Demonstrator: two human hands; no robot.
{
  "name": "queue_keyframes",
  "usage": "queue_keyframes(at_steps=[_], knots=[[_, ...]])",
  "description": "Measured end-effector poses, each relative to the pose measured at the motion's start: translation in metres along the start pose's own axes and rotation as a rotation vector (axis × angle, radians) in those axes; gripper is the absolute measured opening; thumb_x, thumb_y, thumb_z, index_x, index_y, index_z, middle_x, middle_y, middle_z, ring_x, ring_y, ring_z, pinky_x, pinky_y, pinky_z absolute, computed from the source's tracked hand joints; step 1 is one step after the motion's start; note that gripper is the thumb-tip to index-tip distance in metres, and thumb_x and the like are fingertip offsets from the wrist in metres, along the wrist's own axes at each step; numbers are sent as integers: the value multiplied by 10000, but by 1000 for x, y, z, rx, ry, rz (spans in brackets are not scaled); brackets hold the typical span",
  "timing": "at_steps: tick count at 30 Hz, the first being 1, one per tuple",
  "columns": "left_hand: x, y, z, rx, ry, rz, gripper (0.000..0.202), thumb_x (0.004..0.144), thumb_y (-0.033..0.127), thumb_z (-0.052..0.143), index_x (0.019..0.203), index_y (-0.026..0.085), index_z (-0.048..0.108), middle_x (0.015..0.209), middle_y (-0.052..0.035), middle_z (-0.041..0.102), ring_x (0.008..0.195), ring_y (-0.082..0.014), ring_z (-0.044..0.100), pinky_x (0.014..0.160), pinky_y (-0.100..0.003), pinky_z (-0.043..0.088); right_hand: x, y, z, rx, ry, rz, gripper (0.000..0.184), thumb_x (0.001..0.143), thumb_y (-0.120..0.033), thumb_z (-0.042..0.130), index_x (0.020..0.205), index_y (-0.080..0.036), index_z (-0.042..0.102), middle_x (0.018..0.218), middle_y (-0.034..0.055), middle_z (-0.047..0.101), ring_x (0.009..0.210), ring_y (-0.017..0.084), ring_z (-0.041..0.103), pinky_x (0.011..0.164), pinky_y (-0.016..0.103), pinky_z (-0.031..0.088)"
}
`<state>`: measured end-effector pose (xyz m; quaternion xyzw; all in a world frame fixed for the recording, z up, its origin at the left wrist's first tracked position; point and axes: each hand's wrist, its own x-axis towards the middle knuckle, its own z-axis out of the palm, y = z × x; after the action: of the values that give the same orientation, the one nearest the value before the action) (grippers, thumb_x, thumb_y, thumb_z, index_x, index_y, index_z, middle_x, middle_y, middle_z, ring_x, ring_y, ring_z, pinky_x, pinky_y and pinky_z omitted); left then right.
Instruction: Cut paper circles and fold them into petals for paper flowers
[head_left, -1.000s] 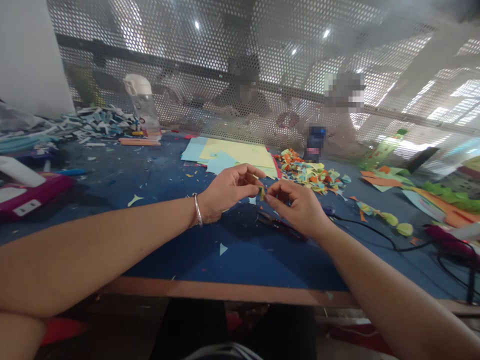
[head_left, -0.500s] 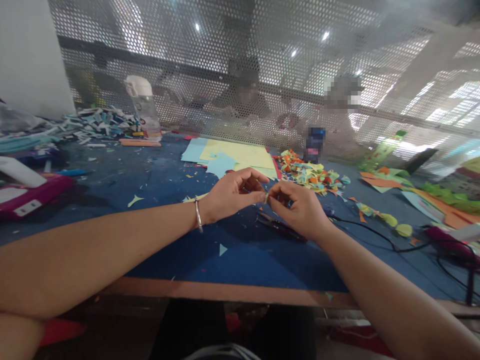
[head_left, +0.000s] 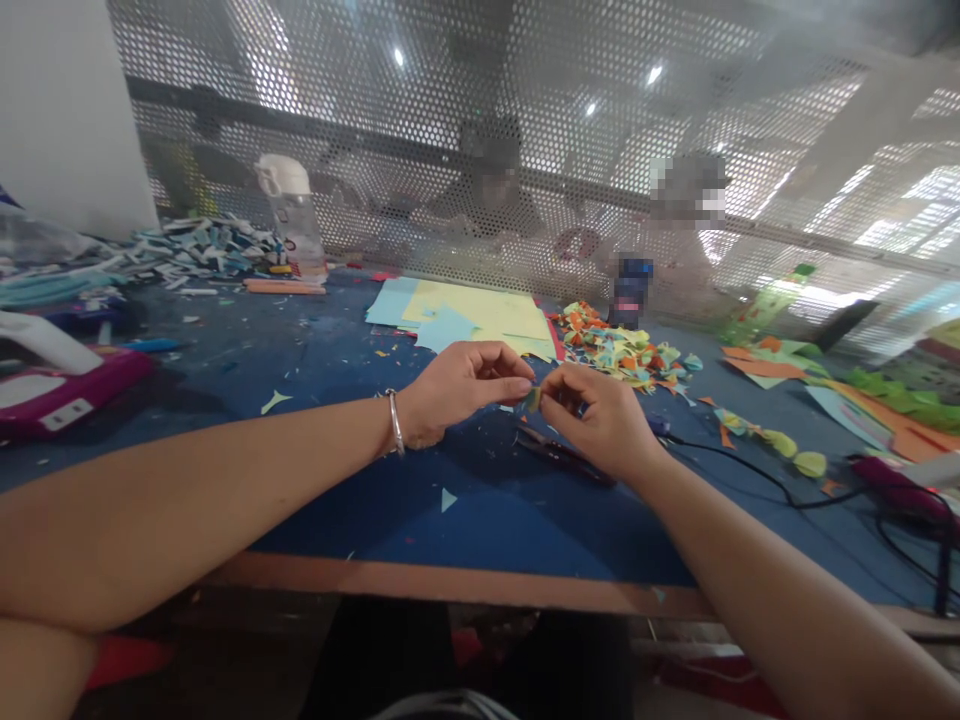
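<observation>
1. Nearest, a pale blue scrap (head_left: 448,499) lies on the tabletop (head_left: 525,540); small offcuts like this should be swept aside if they crowd the work.
2. Farther in, what look like scissors (head_left: 559,454) lie below the right hand (head_left: 596,415); working above them calls for care with the tips.
3. The small paper piece (head_left: 535,400) is between the two hands, its right edge pinched by the right thumb and fingers. The left hand (head_left: 472,388) has thumb and forefinger tips just beside it; I cannot tell whether they grip. Light fingertip pressure should shape it without creasing.
4. Far right, a pile of coloured paper pieces (head_left: 611,345) gives a likely guide for evenness.
</observation>
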<state>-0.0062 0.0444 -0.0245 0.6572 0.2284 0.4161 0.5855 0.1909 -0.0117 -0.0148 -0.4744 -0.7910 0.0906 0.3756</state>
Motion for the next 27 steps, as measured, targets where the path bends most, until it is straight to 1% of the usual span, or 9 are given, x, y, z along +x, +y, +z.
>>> queue_keyframes(at_steps=[4, 7, 12, 16, 20, 23, 27], knots=[[0, 2, 0, -69, 12, -60, 138, 728, 218, 812, 799, 144, 720, 756, 1, 682, 728, -105, 625, 753, -272, 518, 0, 1, 1, 8, 16, 11, 109, 867, -217, 612, 760, -202, 594, 670, -13, 593, 554, 109, 491, 525, 244, 396], [0, 3, 0, -124, 19, -119, 133, 714, 221, 806, 720, 144, 697, 712, 7, 659, 699, -106, 620, 772, -298, 543, -1, 1, 2, 18, 43, 16, 78, 878, -236, 621, 816, -207, 584, 696, -12, 597, 563, 112, 502, 531, 247, 413], [1, 3, 0, -182, 41, -176, 134, 687, 197, 814, 668, 138, 695, 695, 1, 659, 704, -105, 622, 810, -311, 548, -1, 3, 2, 11, 47, -1, 67, 878, -217, 622, 833, -213, 572, 740, -6, 609, 584, 111, 509, 560, 252, 434], [1, 3, 1, -206, 61, -175, 168, 662, 204, 845, 651, 139, 690, 683, 8, 652, 695, -100, 619, 816, -312, 551, -2, 1, 1, -8, 33, -11, 46, 888, -209, 622, 847, -204, 602, 731, -8, 606, 562, 103, 502, 523, 243, 407], [0, 4, 3, -207, 78, -155, 194, 660, 220, 854, 664, 137, 679, 675, 19, 643, 683, -93, 617, 810, -309, 552, -3, -2, 0, -11, 29, -21, 116, 949, -274, 587, 876, -192, 627, 745, 1, 611, 536, 96, 504, 500, 240, 408], [-1, 4, 4, -188, 93, -137, 200, 671, 229, 848, 675, 134, 672, 663, 25, 635, 675, -93, 613, 797, -308, 550, -3, -2, 0, -19, 37, -40, 132, 954, -298, 605, 877, -193, 627, 773, 11, 623, 560, 101, 518, 534, 246, 437], [-1, 5, 4, -155, 106, -117, 191, 700, 236, 826, 694, 124, 672, 668, 14, 645, 679, -97, 613, 786, -300, 544, -3, -1, 2, -38, 49, -70, 118, 940, -281, 636, 863, -192, 620, 793, 17, 625, 584, 105, 524, 565, 248, 454]])
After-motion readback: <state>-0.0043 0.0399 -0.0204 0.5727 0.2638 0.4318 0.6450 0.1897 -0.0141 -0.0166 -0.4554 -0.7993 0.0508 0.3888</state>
